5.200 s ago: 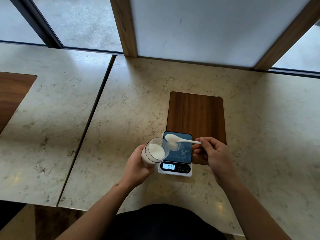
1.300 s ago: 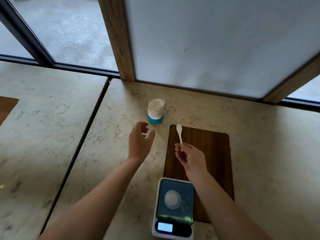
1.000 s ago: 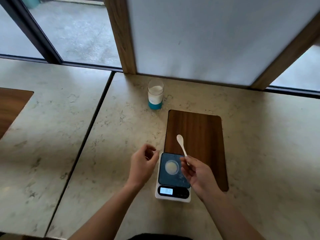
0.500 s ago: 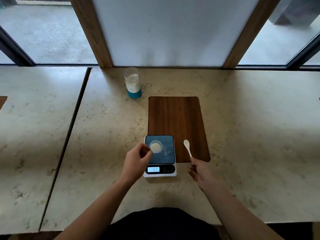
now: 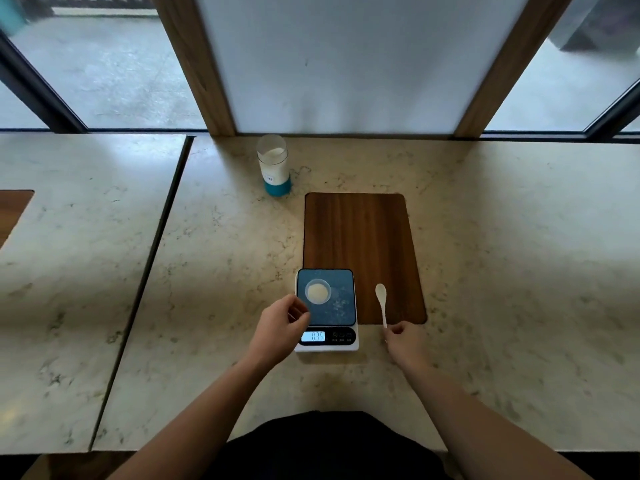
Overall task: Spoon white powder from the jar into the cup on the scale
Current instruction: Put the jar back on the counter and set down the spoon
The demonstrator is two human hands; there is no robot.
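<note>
A small clear cup (image 5: 317,291) with white powder stands on the dark platform of a digital scale (image 5: 341,315), whose display reads 0.75. The powder jar (image 5: 273,164), clear with a teal base, stands upright far back near the wall, apart from both hands. My left hand (image 5: 280,329) hovers at the scale's left edge, fingers loosely curled just short of the cup and holding nothing. My right hand (image 5: 403,342) pinches the handle end of a white spoon (image 5: 382,303), whose empty bowl points away over the wooden inlay.
The scale overlaps the near left corner of a dark wooden inlay (image 5: 360,244) set in the marble table (image 5: 502,254). A dark seam (image 5: 156,258) divides this table from another on the left. A white panel and wooden posts rise behind the jar.
Five seconds ago my left hand held the jar by the scale; the jar now stands at the back. Over the last half second both hands barely moved and the display stays at 0.75.
</note>
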